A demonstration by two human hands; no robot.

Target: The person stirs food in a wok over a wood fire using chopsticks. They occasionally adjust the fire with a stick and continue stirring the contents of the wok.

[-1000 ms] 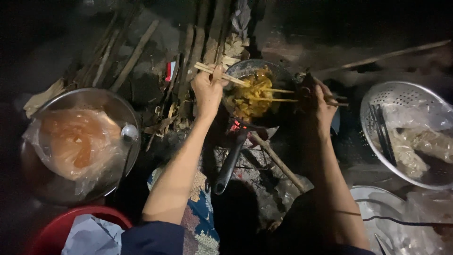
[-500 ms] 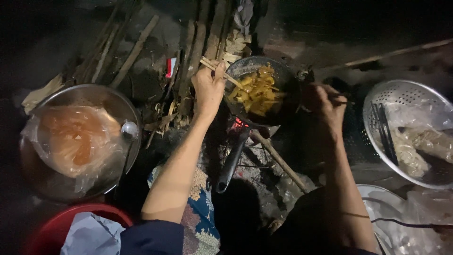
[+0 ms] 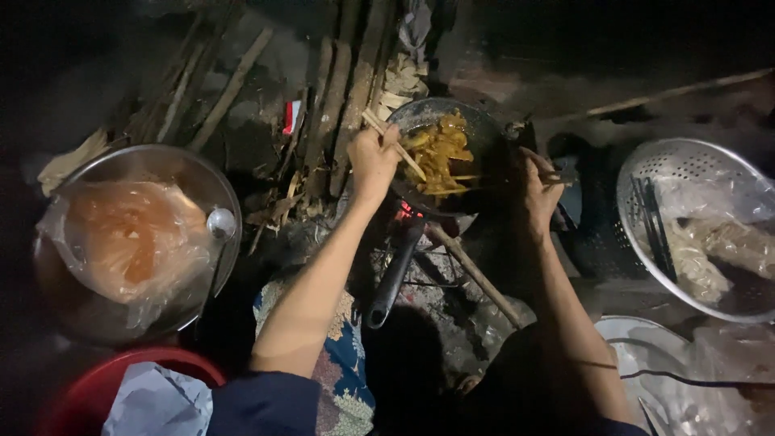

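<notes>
A: Dark ground, ash and split firewood [image 3: 331, 89] all around; in the middle, a black frying pan [image 3: 484, 141] over red embers [image 3: 406, 212]. Taking the pan as landmark.

B: Inside the pan?

A: Yellow strips of food [image 3: 440, 153], piled mostly toward the pan's left half. Handle [image 3: 393, 278] pointing from the pan down toward the body.

B: And at the pan's left rim?

A: Left hand [image 3: 374, 157], closed around a pair of pale wooden chopsticks [image 3: 395, 145]; tips slanting down into the food, butt ends sticking out past the thumb, away from the pan.

B: At the right rim?

A: Right hand [image 3: 537, 187], just beside the pan's right edge, fingers curled around thin dark sticks [image 3: 557, 173] that point away from the pan. Hard to see in the shadow, but a narrow, closed grip.

B: Farther from the pan?

A: Well to the left, a big metal bowl [image 3: 206, 173] with a thin plastic bag of orange liquid [image 3: 133, 242] and a ladle [image 3: 221, 224] resting on its rim. Below that bowl, a red basin [image 3: 89, 396] with crumpled paper [image 3: 157, 404]. Well to the right of the pan, a perforated metal colander [image 3: 646, 173] holding clear bags of pale food [image 3: 710, 250]. Below the pan, a long stick [image 3: 472, 274] lying slantwise, one end under the pan by the embers.
</notes>
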